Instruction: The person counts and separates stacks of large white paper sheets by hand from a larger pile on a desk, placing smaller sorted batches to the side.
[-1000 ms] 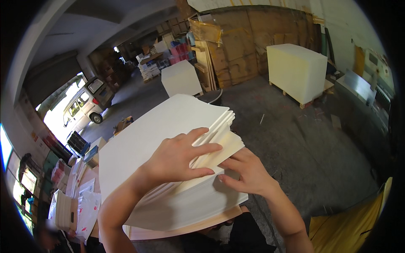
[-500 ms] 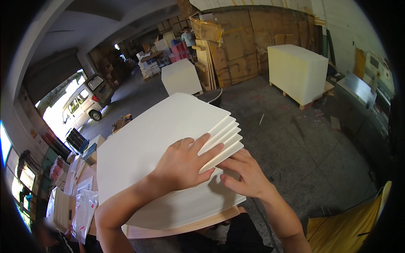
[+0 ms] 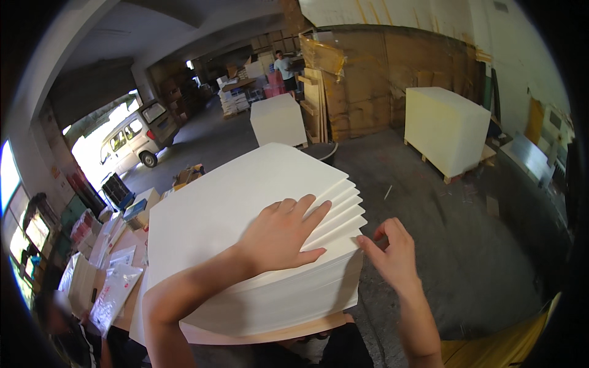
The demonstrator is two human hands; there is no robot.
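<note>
A tall stack of large white sheets (image 3: 227,202) fills the middle, its right-hand corners fanned out in steps. My left hand (image 3: 285,233) lies flat on the top sheet near that fanned edge, fingers spread and thumb stretched to the right. Just off the stack's right side is my right hand (image 3: 392,254), fingers curled with a gap between them and the thumb. The thumb tip is at a sheet corner; whether it touches is hard to tell. Beneath the stack shows a light wooden board (image 3: 264,334).
At left, a side table holds clear plastic packets (image 3: 116,294) and boxes. A person (image 3: 58,319) is at the lower left, another (image 3: 283,69) at the back. Pale blocks (image 3: 445,132) stand on pallets on the floor. A van (image 3: 132,138) is by the doorway. Yellow cloth (image 3: 497,349) lies lower right.
My right hand has come away from under the fanned sheets to the right. The lifted corners have dropped onto the stack, and my left hand now lies flatter. The view has shifted slightly.
</note>
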